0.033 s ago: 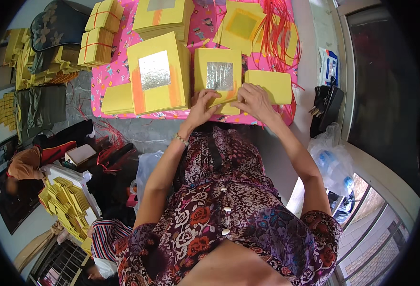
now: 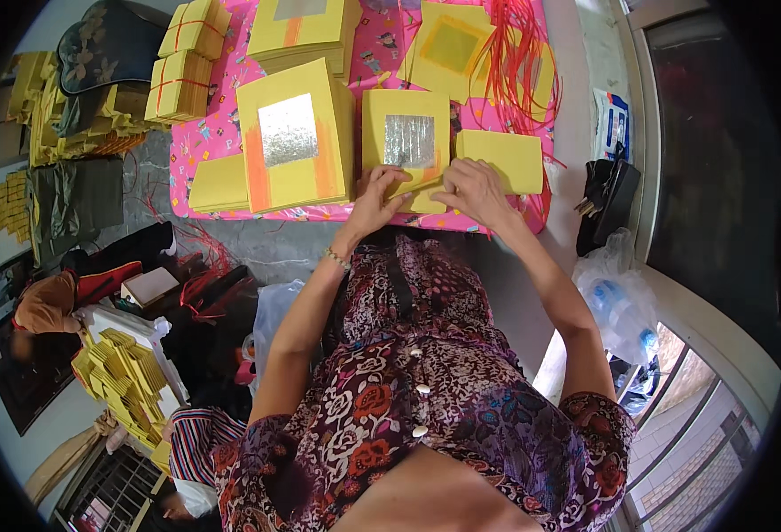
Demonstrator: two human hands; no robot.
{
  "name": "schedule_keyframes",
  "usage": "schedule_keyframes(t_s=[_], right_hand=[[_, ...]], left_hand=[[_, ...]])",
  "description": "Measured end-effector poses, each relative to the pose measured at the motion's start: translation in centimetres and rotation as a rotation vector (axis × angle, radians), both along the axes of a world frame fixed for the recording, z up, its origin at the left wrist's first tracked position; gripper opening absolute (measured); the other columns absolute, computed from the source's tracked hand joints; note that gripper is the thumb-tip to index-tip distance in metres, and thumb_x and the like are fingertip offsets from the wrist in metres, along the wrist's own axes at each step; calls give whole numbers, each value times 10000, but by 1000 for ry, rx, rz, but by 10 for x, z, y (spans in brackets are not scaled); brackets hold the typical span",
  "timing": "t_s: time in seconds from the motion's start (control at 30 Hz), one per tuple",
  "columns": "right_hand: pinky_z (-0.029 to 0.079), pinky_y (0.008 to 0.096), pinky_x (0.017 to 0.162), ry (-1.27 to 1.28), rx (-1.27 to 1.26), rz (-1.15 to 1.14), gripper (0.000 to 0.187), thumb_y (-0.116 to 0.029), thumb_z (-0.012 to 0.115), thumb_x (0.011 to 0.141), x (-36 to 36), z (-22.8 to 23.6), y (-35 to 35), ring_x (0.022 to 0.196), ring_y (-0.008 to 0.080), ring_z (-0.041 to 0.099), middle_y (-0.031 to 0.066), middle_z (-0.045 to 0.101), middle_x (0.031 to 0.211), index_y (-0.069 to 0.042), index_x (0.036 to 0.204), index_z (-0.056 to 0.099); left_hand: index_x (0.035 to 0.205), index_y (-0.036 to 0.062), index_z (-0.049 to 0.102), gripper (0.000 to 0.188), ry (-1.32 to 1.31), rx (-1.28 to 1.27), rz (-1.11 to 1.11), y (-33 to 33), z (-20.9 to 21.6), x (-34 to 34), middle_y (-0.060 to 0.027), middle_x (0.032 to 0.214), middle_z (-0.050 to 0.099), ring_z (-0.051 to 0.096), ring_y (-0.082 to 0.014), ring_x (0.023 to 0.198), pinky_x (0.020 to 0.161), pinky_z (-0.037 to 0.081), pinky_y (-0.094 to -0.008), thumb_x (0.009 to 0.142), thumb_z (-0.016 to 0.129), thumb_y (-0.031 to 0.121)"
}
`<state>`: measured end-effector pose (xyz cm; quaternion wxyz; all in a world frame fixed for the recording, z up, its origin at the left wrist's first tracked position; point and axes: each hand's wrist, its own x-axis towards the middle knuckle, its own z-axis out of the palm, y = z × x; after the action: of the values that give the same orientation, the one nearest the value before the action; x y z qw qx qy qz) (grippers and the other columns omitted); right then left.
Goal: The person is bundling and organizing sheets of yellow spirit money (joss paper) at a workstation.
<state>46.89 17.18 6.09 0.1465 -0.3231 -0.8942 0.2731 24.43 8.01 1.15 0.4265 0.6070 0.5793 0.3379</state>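
A yellow paper sheet [image 2: 415, 102] with a silver foil square lies in front of me, its near edge lifted into a fold. My left hand [image 2: 375, 199] is closed on that edge at the left, fingers curled over the paper. At the right end of the fold, my right hand [image 2: 477, 191] has bent fingers pinching the same edge. A tall stack of yellow sheets [image 2: 291, 142] stands to the left, its top one bearing a foil square and orange bands. Right of the sheet lies folded yellow paper [image 2: 506, 160], partly behind my right hand.
Red strings [image 2: 515, 71] hang over more sheets at the table's far right. Tied yellow bundles [image 2: 180, 87] sit far left, above a low yellow pile [image 2: 218, 184]. A pink patterned cloth [image 2: 200, 142] covers the table. Another person's striped sleeve [image 2: 200, 443] shows lower left.
The fingers of my right hand have shifted slightly along the fold, and the sheet's near edge stands a little more raised. My left hand has hardly moved.
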Motion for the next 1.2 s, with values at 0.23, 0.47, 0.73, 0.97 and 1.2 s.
schedule_keyframes(t_s=[0.23,0.47,0.73,0.97,1.2], right_hand=[[405,388,792,-172,137,93,456,-274,841,599,1,-25,-19,915,253,522,77,534,929,-69,934,608],[405,372,814,-218,83,190,400,-245,811,643,2,-23,-9,930,234,526,61,559,885,-65,952,633],[451,396,699,-60,151,169,186,-220,690,796,-11,-7,9,828,236,564,45,540,818,-83,836,571],[457,394,679,1,158,157,170,-201,673,820,-13,0,13,808,255,567,62,537,835,-70,844,567],[453,385,676,46,168,91,173,-191,684,813,-13,6,-3,805,256,572,68,544,845,-62,877,588]], left_hand=[[1162,55,567,290,-99,-62,7,1,-3,-1,-123,1230,478,491,-271,1180,984,418,-328,897,653,134],[1161,55,573,293,-77,-5,1,1,-3,-1,-123,1224,488,497,-272,1181,999,407,-331,893,659,137],[1179,38,553,303,-111,-55,21,2,-8,-3,-117,1188,493,494,-256,1168,996,406,-322,924,634,181],[1198,45,540,410,-8,16,-31,2,9,0,-121,1203,493,496,-275,1165,995,413,-342,879,700,247],[1231,90,543,479,413,158,10,0,15,13,-94,1217,497,460,-329,1146,923,480,-399,789,725,123]])
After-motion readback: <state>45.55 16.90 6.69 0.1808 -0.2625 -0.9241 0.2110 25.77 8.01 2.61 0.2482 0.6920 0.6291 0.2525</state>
